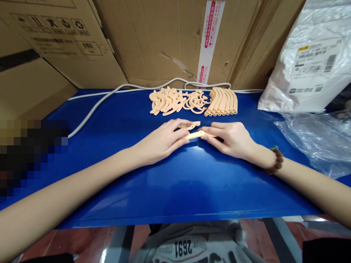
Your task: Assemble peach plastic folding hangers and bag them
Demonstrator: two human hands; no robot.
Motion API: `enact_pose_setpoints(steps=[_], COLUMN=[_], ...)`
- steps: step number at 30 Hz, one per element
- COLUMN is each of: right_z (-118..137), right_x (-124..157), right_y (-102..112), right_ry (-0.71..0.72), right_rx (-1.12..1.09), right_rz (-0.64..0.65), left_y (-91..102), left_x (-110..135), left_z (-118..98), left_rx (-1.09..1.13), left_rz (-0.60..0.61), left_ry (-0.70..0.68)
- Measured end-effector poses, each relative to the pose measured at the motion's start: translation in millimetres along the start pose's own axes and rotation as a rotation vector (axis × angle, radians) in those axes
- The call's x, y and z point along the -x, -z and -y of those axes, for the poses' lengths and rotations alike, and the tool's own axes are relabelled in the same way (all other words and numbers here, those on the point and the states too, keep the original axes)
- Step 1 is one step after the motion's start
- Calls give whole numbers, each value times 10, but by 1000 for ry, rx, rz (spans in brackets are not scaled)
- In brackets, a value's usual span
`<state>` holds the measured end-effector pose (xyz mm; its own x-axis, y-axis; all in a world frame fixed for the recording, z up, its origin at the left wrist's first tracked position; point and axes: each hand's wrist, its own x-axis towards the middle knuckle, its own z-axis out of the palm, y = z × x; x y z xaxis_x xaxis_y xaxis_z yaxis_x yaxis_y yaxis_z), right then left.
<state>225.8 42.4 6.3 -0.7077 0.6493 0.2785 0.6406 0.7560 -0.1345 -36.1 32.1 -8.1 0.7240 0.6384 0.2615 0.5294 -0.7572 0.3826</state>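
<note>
My left hand [164,140] is closed on a peach plastic hanger arm [195,135], which juts out to the right from between thumb and fingers. Just behind it, another peach piece [194,125] pokes out past the fingertips of the same hand. On the other side, my right hand [230,137] pinches the right end of the hanger arm, thumb and index finger together at the joint. Part of what lies in the right fingers is hidden. Beyond the hands are a pile of curved hanger arms [166,100], a cluster of small hooks [195,101] and a neat row of hanger arms [222,101].
A white cable [109,91] runs along the back of the blue table [175,182]. Cardboard boxes [164,40] stand behind it and at the left. To the right are a white shipping bag [298,73] with a label and a clear plastic bag [315,138].
</note>
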Motion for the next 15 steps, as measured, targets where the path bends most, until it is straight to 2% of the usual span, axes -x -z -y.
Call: enact_pose_setpoints(steps=[7, 15], right_z=[19, 17], right_x=[15, 15], right_y=[-7, -13], right_ry=[24, 38], right_rx=[84, 116], right_rz=[-76, -94], left_y=[1, -4], left_x=[-6, 2], left_z=[-16, 0], left_rx=[6, 0], left_rz=[-1, 21], left_ry=[-11, -7])
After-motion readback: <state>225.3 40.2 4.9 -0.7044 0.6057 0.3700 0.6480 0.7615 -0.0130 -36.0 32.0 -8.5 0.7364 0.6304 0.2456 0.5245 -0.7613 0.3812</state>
